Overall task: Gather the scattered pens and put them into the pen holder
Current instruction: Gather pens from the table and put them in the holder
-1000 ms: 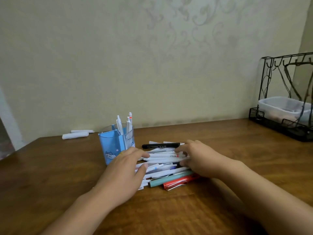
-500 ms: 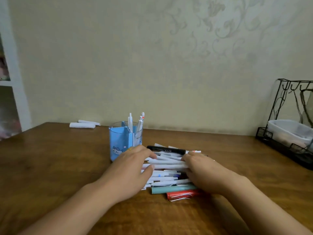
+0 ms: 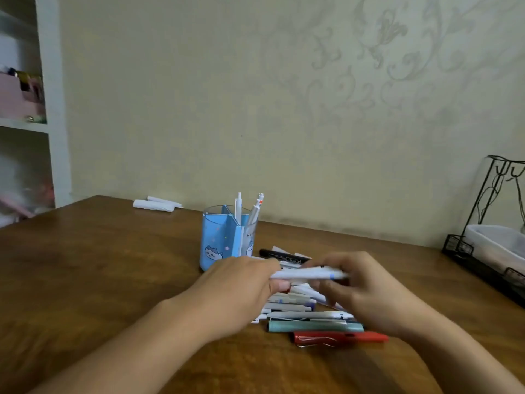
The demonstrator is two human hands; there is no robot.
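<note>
Now lifted | white pen point(image 3: 308, 273) gripped by left hand point(image 3: 241, 288) and right hand point(image 3: 360, 288) | previously both flat on pile point(image 3: 306, 311)

Behind the left hand point(image 3: 238, 291) stood a blue, cat-printed pen holder point(image 3: 224, 243); nearest lay a red pen point(image 3: 341, 337), then a teal pen point(image 3: 315, 326).

Both hands at frame centre: left hand point(image 3: 241, 291) and right hand point(image 3: 366, 291) pinch white pen point(image 3: 308, 273) horizontal above pen pile point(image 3: 306, 317). Blue pen holder point(image 3: 224, 240) just behind, on wooden table point(image 3: 99, 265).
</note>
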